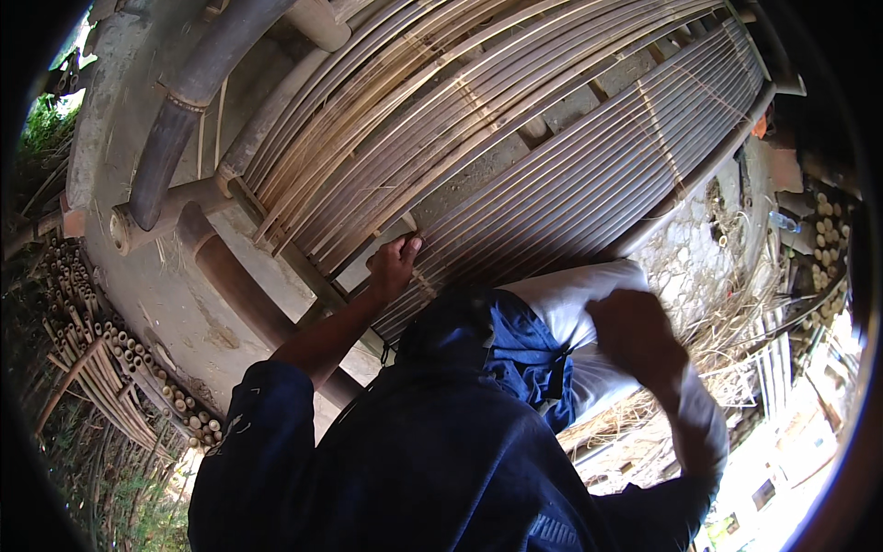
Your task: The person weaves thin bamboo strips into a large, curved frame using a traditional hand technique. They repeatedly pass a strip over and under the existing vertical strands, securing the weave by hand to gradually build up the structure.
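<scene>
Toward two o'clock, the slatted panel (593, 177) is lying evenly spaced, its cross ties (659, 133) looking largely done; toward eleven, the looser strips (386, 184) are lying unevenly, probably still needing work. The left hand (395, 267) is reaching forward to the panel's nine-o'clock edge, fingers curling; I cannot tell what its grip is holding. The right hand (636, 339), blurred, is hovering toward four o'clock, elbow bending, grip unclear.
</scene>
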{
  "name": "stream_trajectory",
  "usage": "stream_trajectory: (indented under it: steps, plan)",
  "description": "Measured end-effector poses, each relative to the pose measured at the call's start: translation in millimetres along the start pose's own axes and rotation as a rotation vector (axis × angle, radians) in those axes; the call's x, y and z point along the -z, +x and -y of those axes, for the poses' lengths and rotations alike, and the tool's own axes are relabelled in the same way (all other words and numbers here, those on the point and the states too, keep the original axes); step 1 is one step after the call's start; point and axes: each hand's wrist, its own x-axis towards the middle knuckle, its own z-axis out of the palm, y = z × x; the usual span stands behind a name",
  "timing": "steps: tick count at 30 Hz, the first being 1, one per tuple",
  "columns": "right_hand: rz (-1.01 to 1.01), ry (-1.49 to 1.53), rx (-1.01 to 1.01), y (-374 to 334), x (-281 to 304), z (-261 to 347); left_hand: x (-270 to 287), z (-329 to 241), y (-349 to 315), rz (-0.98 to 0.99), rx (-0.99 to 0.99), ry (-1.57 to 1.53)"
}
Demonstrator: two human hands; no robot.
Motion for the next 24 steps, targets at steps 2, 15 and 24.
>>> stream_trajectory:
  steps: [2, 15, 24]
  plan:
    - [-0.010, 0.129, 0.138, -25, 7, 7, -16, -12, 6, 0.027, -0.031, -0.027]
    - [-0.434, 1.341, -0.577, -87, -77, -115, 10, -69, -15, -0.183, -0.526, 0.083]
    - [-0.707, 0.142, -1.460, -144, -206, -238, -109, -256, 154, -0.205, -0.887, 0.092]
